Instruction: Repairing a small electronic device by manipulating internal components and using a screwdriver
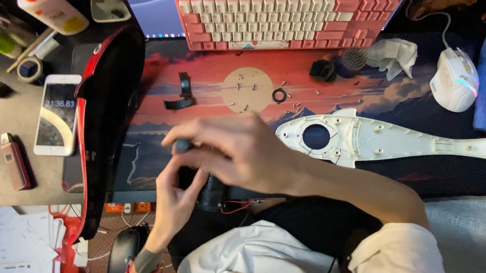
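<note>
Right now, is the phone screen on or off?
On: the white phone lies face up left of the desk mat, its screen lit with a display.

Open mat [211, 101] ahead; fish-shaped shell [383, 142] right, black-red shell [107, 113] left.

Head view, both hands at the lower centre of the frame. Left hand [176, 198]: rises from the bottom edge, palm turned up and inward, fingers [165, 173] extended upward, thumb spread toward the right; a red band circles the wrist. Right hand [235, 153]: enters from the right on a bare forearm angled down to a white sleeve, back of the hand facing the camera, fingers [187, 140] curled leftward and pinched together above the left palm.
</note>
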